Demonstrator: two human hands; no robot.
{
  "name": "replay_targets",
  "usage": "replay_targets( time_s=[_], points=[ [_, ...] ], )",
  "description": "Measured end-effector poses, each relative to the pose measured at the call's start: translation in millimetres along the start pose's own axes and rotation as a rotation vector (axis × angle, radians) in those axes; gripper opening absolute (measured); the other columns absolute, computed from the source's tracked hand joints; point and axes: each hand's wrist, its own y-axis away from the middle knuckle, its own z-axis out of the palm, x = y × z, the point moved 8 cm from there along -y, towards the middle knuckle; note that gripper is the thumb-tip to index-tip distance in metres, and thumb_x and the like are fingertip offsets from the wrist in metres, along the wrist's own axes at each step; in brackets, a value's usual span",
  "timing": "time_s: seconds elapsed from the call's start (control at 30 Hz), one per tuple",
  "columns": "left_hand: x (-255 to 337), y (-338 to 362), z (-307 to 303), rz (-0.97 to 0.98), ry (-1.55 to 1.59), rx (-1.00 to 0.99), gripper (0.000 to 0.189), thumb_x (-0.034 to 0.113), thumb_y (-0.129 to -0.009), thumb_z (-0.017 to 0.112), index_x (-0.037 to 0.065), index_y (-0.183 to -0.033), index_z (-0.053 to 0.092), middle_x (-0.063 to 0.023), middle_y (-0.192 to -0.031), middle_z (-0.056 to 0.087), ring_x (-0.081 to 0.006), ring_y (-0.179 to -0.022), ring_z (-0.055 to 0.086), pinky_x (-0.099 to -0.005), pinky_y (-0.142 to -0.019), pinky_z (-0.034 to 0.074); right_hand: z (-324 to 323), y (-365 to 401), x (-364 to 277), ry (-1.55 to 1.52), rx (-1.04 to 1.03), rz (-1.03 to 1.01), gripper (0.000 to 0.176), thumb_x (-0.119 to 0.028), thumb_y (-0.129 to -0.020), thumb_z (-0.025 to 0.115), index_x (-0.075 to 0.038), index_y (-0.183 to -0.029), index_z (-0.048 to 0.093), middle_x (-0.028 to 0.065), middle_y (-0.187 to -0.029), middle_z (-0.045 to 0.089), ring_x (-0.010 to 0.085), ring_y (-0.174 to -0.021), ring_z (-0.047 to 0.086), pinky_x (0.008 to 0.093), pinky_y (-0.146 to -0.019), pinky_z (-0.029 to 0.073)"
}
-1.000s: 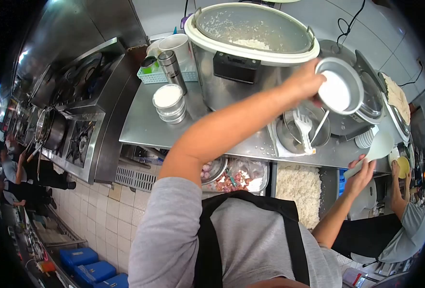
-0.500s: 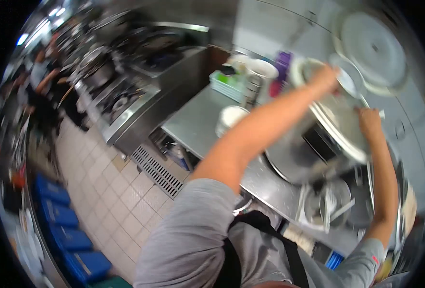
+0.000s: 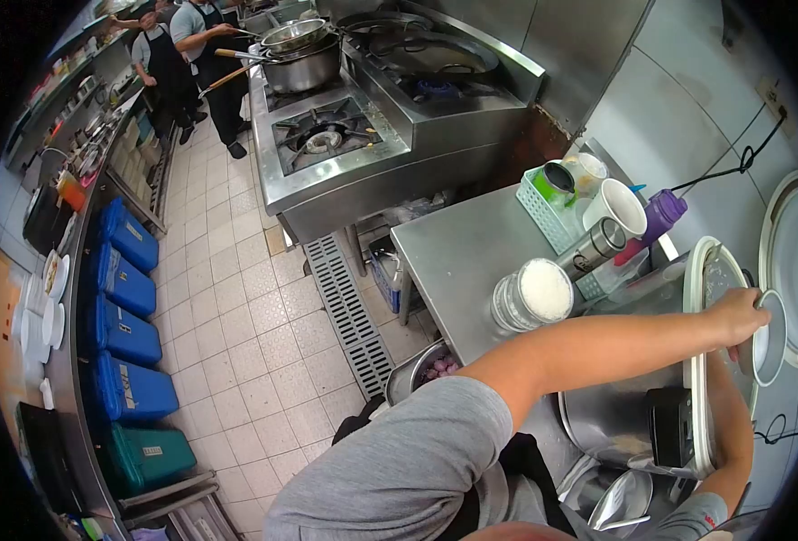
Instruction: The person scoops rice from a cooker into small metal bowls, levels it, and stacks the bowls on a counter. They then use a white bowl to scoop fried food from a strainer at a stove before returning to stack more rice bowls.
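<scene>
At the right, a large steel pot (image 3: 611, 415) with a pale rim and a black side handle stands on the counter. My left hand (image 3: 740, 320) grips the edge of a round bowl (image 3: 769, 347) over the pot's opening; something white shows inside it. My right forearm (image 3: 731, 415) reaches past the rim into the pot, under my left wrist. The fingers of my right hand are hidden there. A clear jar of white grains (image 3: 543, 293) stands on the steel counter (image 3: 453, 252) left of the pot.
A green basket (image 3: 548, 212), a white cup (image 3: 617, 209), a steel tumbler (image 3: 597, 243) and a purple bottle (image 3: 660, 221) stand behind the jar. Bowls with utensils (image 3: 615, 500) lie before the pot. Stoves (image 3: 327, 140), blue bins (image 3: 128, 307) and two people (image 3: 205, 54) are farther off.
My right hand has gone from the pot's rim down inside it. My left hand still holds the bowl over the opening. The camera view has turned and shows more of the kitchen.
</scene>
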Motion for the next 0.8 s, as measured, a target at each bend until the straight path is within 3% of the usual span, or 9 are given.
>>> replay_targets(
  time_s=[0.3, 0.4, 0.43, 0.53, 0.6, 0.67, 0.7, 0.77, 0.8],
  points=[
    [-5, -7, -1, 0.024, 0.047, 0.005, 0.040, 0.015, -0.079, 0.048, -0.010, -0.110, 0.050, -0.0237, -0.087, 0.060, -0.0325, -0.057, 0.064, -0.0378, -0.037, 0.052, 8, 25, -15, -0.137, -0.005, -0.041, 0.025, -0.019, -0.072, 0.054, 0.000, -0.088, 0.060, 0.0247, -0.092, 0.060, 0.0362, -0.090, 0.057, 0.0477, -0.081, 0.042],
    [-2, -2, -3, -0.026, 0.051, 0.011, 0.043, 0.016, -0.079, 0.049, -0.008, -0.114, 0.050, -0.0206, -0.087, 0.062, -0.0286, -0.056, 0.063, -0.0364, -0.038, 0.051, 2, 36, -21, -0.193, 0.015, -0.050, 0.025, -0.019, -0.070, 0.055, 0.002, -0.083, 0.061, 0.0256, -0.088, 0.060, 0.0368, -0.086, 0.058, 0.0475, -0.078, 0.043],
    [-5, -8, -8, 0.071, -0.001, 0.114, 0.045, 0.018, -0.077, 0.050, -0.012, -0.110, 0.050, -0.0269, -0.086, 0.061, -0.0347, -0.057, 0.064, -0.0403, -0.038, 0.051, -2, 40, -21, -0.220, 0.030, -0.051, 0.025, -0.019, -0.070, 0.055, 0.002, -0.082, 0.062, 0.0259, -0.087, 0.061, 0.0371, -0.085, 0.058, 0.0474, -0.078, 0.043],
    [-24, -27, -8, 0.074, -0.061, 0.078, 0.045, 0.019, -0.080, 0.055, -0.009, -0.113, 0.048, -0.0252, -0.091, 0.062, -0.0343, -0.066, 0.065, -0.0391, -0.052, 0.055, -16, 59, -21, -0.325, 0.085, -0.045, 0.026, -0.019, -0.068, 0.056, 0.004, -0.077, 0.063, 0.0268, -0.083, 0.061, 0.0377, -0.081, 0.060, 0.0472, -0.075, 0.044],
    [-24, -27, -10, 0.017, -0.026, 0.013, 0.051, 0.018, -0.080, 0.059, -0.008, -0.121, 0.043, -0.0248, -0.099, 0.060, -0.0328, -0.073, 0.065, -0.0372, -0.054, 0.056, -24, 78, -19, -0.428, 0.092, -0.009, 0.027, -0.020, -0.066, 0.057, 0.006, -0.074, 0.064, 0.0275, -0.081, 0.062, 0.0382, -0.078, 0.060, 0.0471, -0.074, 0.044],
    [-9, -11, -11, -0.058, -0.032, 0.084, 0.063, 0.019, -0.081, 0.057, -0.008, -0.132, 0.033, -0.0234, -0.111, 0.056, -0.0295, -0.084, 0.064, -0.0357, -0.051, 0.056, -37, 106, -19, -0.608, 0.002, 0.071, 0.030, -0.024, -0.067, 0.058, 0.006, -0.070, 0.062, 0.0175, -0.068, 0.061, 0.0245, -0.064, 0.058, 0.0395, -0.059, 0.045],
    [-14, -19, -14, -0.033, -0.049, 0.084, 0.058, 0.019, -0.081, 0.055, -0.005, -0.130, 0.036, -0.0206, -0.110, 0.056, -0.0277, -0.086, 0.063, -0.0347, -0.050, 0.057, -53, 123, -24, -0.641, -0.025, 0.191, 0.027, -0.022, -0.070, 0.059, 0.005, -0.071, 0.062, 0.0104, -0.063, 0.060, 0.0179, -0.059, 0.056, 0.0349, -0.057, 0.045],
    [-4, -9, -11, -0.009, -0.040, 0.059, 0.044, 0.019, -0.084, 0.054, 0.000, -0.122, 0.044, -0.0155, -0.110, 0.056, -0.0251, -0.086, 0.062, -0.0318, -0.050, 0.057, -56, 146, -26, -0.958, -0.063, 0.221, 0.020, -0.017, -0.073, 0.058, 0.002, -0.073, 0.063, 0.0053, -0.063, 0.060, 0.0136, -0.057, 0.054, 0.0311, -0.055, 0.044],
    [-3, -9, -13, 0.010, -0.111, 0.075, 0.042, 0.024, -0.088, 0.054, 0.003, -0.122, 0.041, -0.0146, -0.105, 0.057, -0.0250, -0.087, 0.061, -0.0364, -0.061, 0.057, -56, 158, -22, -1.061, -0.061, 0.244, 0.018, -0.016, -0.074, 0.058, 0.001, -0.074, 0.064, 0.0044, -0.064, 0.059, 0.0126, -0.058, 0.054, 0.0302, -0.055, 0.044]
  ],
)
